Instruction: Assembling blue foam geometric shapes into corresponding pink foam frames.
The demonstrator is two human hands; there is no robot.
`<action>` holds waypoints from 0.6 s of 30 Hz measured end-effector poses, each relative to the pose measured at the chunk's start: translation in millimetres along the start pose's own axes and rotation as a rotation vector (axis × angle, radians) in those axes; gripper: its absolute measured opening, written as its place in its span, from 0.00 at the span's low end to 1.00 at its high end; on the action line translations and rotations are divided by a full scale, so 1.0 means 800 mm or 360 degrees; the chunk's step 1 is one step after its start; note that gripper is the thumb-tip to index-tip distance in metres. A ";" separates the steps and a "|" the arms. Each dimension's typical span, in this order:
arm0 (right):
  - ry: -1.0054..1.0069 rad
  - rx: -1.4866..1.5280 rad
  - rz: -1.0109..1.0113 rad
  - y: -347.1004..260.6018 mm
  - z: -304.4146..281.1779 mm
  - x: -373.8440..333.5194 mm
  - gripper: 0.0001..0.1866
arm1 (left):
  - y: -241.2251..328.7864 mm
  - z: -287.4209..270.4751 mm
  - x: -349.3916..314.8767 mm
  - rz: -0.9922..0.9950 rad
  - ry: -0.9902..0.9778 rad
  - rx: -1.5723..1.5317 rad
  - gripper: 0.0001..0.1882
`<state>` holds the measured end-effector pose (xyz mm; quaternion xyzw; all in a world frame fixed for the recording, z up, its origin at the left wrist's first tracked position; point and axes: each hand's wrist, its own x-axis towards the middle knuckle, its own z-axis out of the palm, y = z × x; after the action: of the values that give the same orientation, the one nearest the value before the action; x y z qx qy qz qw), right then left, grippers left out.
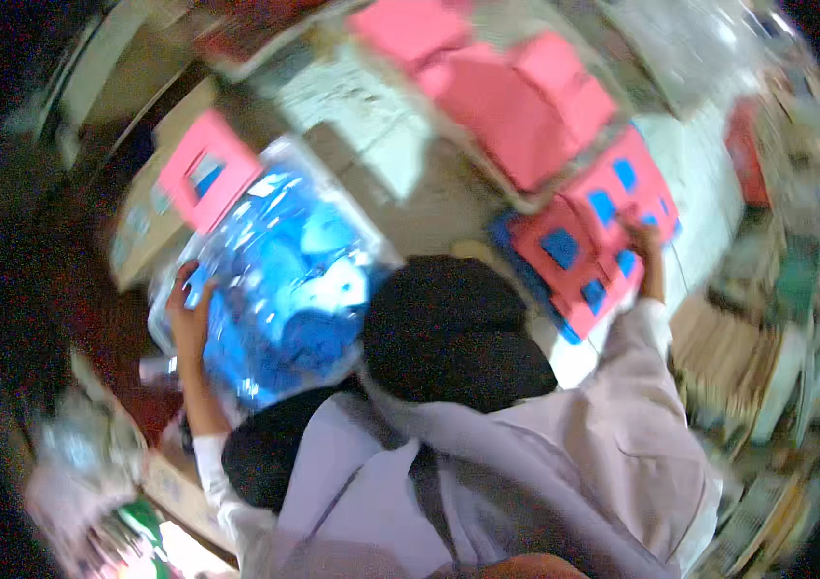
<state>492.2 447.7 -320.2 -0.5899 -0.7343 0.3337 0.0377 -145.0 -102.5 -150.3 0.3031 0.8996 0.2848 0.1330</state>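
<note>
My left hand (188, 311) grips the left edge of a big clear plastic bag (280, 275) full of blue foam pieces. A pink foam frame with a square cut-out (207, 172) lies at the bag's upper left corner. My right hand (643, 243) rests on and holds the far edge of a stack of pink foam sheets with blue squares (588, 241), which lies on a blue sheet. My black scarf (449, 328) and pale lilac sleeves hide the area between both hands. The picture is motion-blurred.
More pink foam blocks (516, 96) fill a tray at the back. A cardboard box (145, 227) stands left of the bag. Stacked paper and packets (767, 357) crowd the right side; bags and clutter (92, 463) lie at the lower left.
</note>
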 end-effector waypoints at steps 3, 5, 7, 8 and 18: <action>0.0285 -0.0529 -0.0448 -0.053 -0.058 0.016 0.15 | -0.045 0.007 -0.049 0.0018 0.0139 0.0261 0.33; 0.0109 -0.0031 -0.0281 -0.210 -0.049 0.025 0.13 | -0.064 0.017 -0.077 0.0043 0.0219 0.0653 0.32; -0.0009 -0.0001 -0.0741 -0.322 -0.041 0.043 0.10 | -0.068 0.027 -0.086 0.0050 0.0279 0.0498 0.26; -0.0018 -0.0083 -0.1066 -0.387 -0.025 0.052 0.08 | -0.073 0.027 -0.086 0.0109 0.0327 0.0346 0.21; -0.1524 -0.0062 -0.1803 -0.817 0.314 -0.235 0.45 | 0.027 -0.053 -0.092 0.0354 0.0940 -0.0406 0.04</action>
<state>-113.4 114.8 -101.4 0.0889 -0.8680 0.4708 -0.1309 -95.1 -152.4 -98.9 0.2846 0.8179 0.4833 -0.1284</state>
